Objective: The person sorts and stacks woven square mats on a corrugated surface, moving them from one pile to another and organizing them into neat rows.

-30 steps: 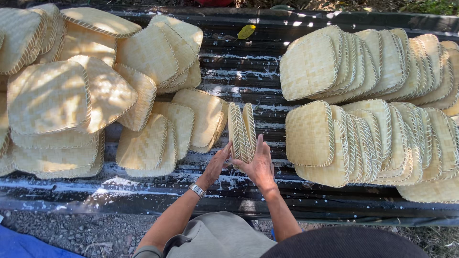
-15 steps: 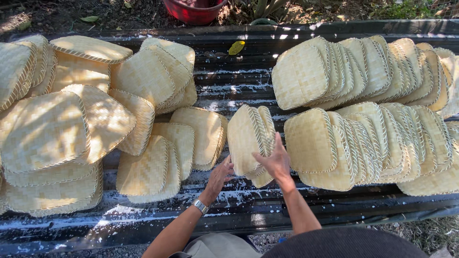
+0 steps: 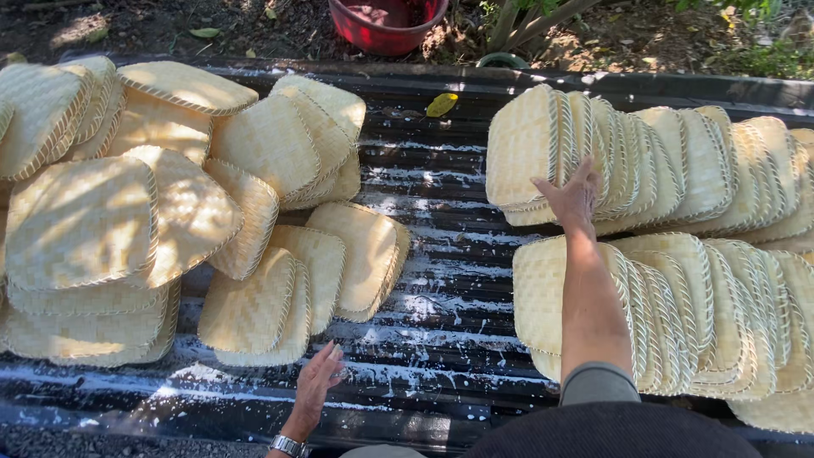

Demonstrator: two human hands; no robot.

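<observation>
The right hand (image 3: 570,197) has reached up to the upper row of woven trays (image 3: 543,153) at right of frame; the trays held between both hands earlier are gone, and the left hand (image 3: 318,379) has dropped empty to the lower centre.

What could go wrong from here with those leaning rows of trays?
1. The right hand presses the front of the far row of pale woven square trays, which lean on edge; it might slide or topple.
2. The forearm crosses the near leaning row and may knock it.
3. The left hand sits by the loose overlapping pile, easily nudged.
</observation>
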